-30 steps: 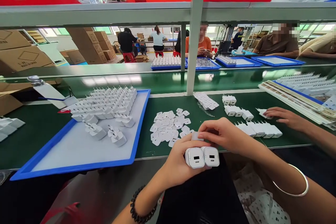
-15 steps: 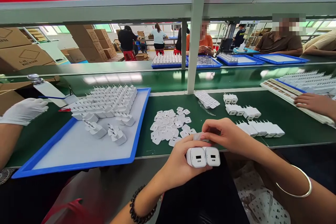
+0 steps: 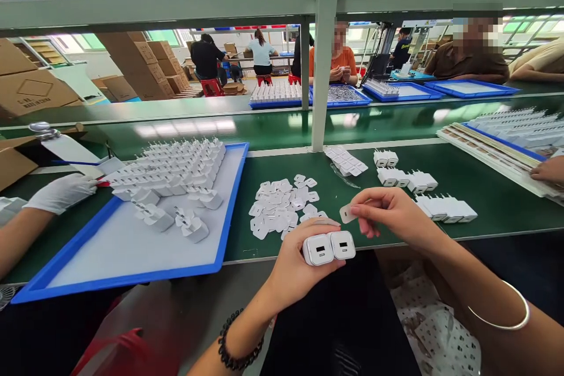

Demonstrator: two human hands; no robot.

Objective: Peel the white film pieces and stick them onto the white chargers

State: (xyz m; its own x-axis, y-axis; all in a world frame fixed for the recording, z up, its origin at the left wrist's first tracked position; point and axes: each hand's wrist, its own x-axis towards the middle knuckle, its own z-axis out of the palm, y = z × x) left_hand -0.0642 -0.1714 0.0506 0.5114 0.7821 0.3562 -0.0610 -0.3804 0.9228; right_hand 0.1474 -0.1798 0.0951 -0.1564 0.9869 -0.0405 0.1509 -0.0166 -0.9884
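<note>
My left hand (image 3: 296,267) is closed around two white USB charger blocks (image 3: 328,248), held side by side with their port faces toward me. Each face has a larger dark slot above a smaller one. Just to the right, my right hand (image 3: 388,214) pinches a thin, pale rounded-square film (image 3: 347,213) with a small slot, between thumb and fingers, apart from the chargers. Behind my hands a loose pile of similar pale pieces (image 3: 275,205) lies on the green table (image 3: 247,247). More white chargers (image 3: 449,210) stand in short rows beyond my right hand, prongs up.
A blue-edged tray (image 3: 145,255) on the left bears many chargers. A co-worker's gloved hand (image 3: 66,192) is beside it. White sheeted pieces (image 3: 346,161) lie near the upright post (image 3: 325,59). Another person's hand (image 3: 549,169) rests by stacked trays at right.
My right hand has moved right, away from the chargers, with the film now in plain sight. The chargers shifted slightly left and up in view. The gloved hand moved right toward the tray.
</note>
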